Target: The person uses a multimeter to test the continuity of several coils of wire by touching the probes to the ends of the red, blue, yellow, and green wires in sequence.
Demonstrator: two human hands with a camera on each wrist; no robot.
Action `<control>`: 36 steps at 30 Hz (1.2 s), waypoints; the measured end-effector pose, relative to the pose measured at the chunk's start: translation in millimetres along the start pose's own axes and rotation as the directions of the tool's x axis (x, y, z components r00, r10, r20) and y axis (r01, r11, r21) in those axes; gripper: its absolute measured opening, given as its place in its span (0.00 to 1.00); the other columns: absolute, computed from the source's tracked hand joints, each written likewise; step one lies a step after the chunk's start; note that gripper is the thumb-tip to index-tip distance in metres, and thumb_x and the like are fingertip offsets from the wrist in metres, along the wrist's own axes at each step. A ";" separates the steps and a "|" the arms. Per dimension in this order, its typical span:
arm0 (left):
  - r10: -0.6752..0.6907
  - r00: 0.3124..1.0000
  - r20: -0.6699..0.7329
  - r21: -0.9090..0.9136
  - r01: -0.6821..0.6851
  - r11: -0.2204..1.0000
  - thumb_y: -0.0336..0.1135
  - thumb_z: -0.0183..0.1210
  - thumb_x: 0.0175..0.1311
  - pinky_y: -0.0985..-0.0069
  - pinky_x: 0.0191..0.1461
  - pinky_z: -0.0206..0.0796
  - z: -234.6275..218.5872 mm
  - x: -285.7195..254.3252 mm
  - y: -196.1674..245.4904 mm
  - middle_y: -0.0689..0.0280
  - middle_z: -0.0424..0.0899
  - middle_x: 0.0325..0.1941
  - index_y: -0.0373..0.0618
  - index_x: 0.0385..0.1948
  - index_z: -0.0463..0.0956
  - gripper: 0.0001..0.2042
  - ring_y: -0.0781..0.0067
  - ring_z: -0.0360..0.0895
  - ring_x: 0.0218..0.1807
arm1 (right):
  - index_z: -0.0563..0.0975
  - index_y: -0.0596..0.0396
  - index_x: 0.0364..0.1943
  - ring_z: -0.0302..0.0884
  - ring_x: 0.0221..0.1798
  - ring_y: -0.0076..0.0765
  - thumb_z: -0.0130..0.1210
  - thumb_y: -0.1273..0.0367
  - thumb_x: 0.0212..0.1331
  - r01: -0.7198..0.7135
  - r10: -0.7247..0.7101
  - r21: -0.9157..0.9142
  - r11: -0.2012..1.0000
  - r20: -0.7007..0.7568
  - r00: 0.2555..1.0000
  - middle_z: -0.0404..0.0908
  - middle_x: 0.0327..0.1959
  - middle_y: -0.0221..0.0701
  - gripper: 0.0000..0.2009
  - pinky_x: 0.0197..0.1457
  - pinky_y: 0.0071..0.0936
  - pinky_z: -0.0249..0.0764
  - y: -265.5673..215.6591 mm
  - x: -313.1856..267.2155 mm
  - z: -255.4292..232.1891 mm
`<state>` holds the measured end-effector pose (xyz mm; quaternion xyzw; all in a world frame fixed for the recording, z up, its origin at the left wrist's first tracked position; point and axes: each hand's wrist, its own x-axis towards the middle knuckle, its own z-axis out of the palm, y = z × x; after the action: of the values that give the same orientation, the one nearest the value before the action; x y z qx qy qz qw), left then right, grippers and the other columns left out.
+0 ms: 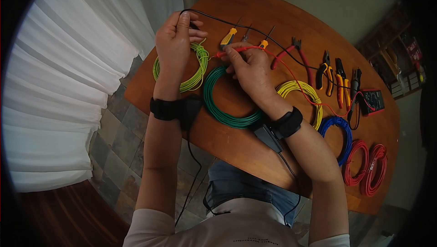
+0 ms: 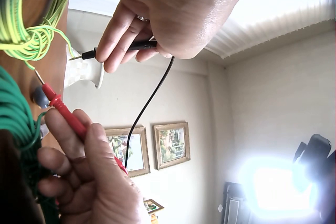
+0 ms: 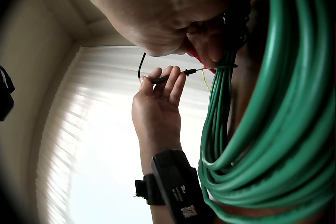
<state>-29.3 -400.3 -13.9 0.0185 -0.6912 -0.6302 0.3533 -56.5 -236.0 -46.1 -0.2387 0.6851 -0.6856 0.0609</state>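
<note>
In the head view my left hand point(image 1: 174, 35) is raised over the yellow-green wire coil point(image 1: 200, 67). It holds a black test probe point(image 2: 140, 45) between fingers and thumb, its metal tip right at one loose end of that coil. My right hand point(image 1: 254, 69), above the green wire coil point(image 1: 232, 120), pinches a red test probe point(image 2: 67, 113). The red probe's tip meets the other short wire end in the left wrist view. Black and red leads run from the probes across the table to a multimeter point(image 1: 373, 100).
Screwdrivers point(image 1: 229, 36) lie beyond the hands. Farther right are red-handled cutters point(image 1: 284, 56) and several pliers point(image 1: 325, 74). Yellow point(image 1: 314, 95), blue point(image 1: 348, 140) and red point(image 1: 356, 165) wire coils line the wooden table's point(image 1: 273, 160) near right side. A white curtain point(image 1: 59, 87) hangs at left.
</note>
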 end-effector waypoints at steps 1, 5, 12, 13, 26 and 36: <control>0.001 1.000 0.002 0.000 -0.001 1.000 0.36 0.45 0.71 0.82 0.30 0.74 -0.1 0.1 -0.2 0.61 0.79 0.30 0.35 0.35 0.74 0.13 0.74 0.82 0.28 | 0.78 0.65 0.33 0.75 0.21 0.22 0.52 0.71 0.61 0.022 -0.022 -0.016 1.000 0.001 1.000 0.81 0.23 0.32 0.09 0.25 0.19 0.71 2.1 0.5 0.0; 0.001 1.000 0.004 -0.002 -0.001 1.000 0.36 0.45 0.71 0.82 0.30 0.74 -0.5 0.6 -1.0 0.61 0.79 0.30 0.35 0.35 0.74 0.13 0.73 0.82 0.28 | 0.79 0.65 0.33 0.75 0.20 0.22 0.52 0.70 0.61 0.014 -0.014 -0.030 0.999 0.008 1.000 0.81 0.23 0.32 0.09 0.25 0.19 0.71 0.3 0.2 -0.5; 0.070 0.996 -0.053 -0.025 -0.071 0.997 0.37 0.45 0.71 0.82 0.32 0.74 1.2 -1.0 6.2 0.62 0.79 0.31 0.34 0.36 0.74 0.14 0.73 0.82 0.30 | 0.78 0.63 0.36 0.75 0.20 0.19 0.52 0.69 0.62 -0.014 0.024 0.115 0.993 -0.088 0.996 0.81 0.25 0.30 0.09 0.19 0.16 0.69 0.2 0.0 0.6; 0.080 0.995 -0.060 -0.028 -0.082 0.996 0.37 0.45 0.71 0.82 0.32 0.74 1.6 -1.2 6.8 0.62 0.79 0.31 0.34 0.36 0.74 0.14 0.73 0.82 0.30 | 0.78 0.62 0.36 0.75 0.20 0.18 0.52 0.69 0.62 -0.014 0.026 0.128 0.992 -0.092 0.995 0.81 0.25 0.30 0.09 0.18 0.15 0.69 0.3 0.0 0.3; 0.002 1.000 -0.015 -0.002 -0.002 1.000 0.37 0.45 0.71 0.83 0.31 0.74 -0.4 -0.1 0.1 0.62 0.79 0.30 0.35 0.35 0.74 0.13 0.74 0.82 0.29 | 0.78 0.64 0.34 0.74 0.20 0.20 0.52 0.70 0.62 -0.005 0.007 0.039 0.999 -0.030 1.000 0.81 0.25 0.31 0.09 0.23 0.17 0.70 -0.9 0.0 -0.2; -0.025 1.000 -0.018 0.003 0.025 1.000 0.36 0.45 0.71 0.82 0.31 0.74 0.3 -0.7 -0.1 0.61 0.78 0.30 0.34 0.35 0.74 0.13 0.74 0.81 0.28 | 0.77 0.60 0.42 0.74 0.24 0.17 0.49 0.68 0.65 -0.019 0.024 -0.072 0.997 0.068 0.997 0.82 0.33 0.30 0.10 0.25 0.14 0.69 2.2 -0.6 -2.6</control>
<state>-29.1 -399.7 -14.4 0.0337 -0.6888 -0.6332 0.3515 -57.7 -233.5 -48.3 -0.2569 0.7092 -0.6513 0.0833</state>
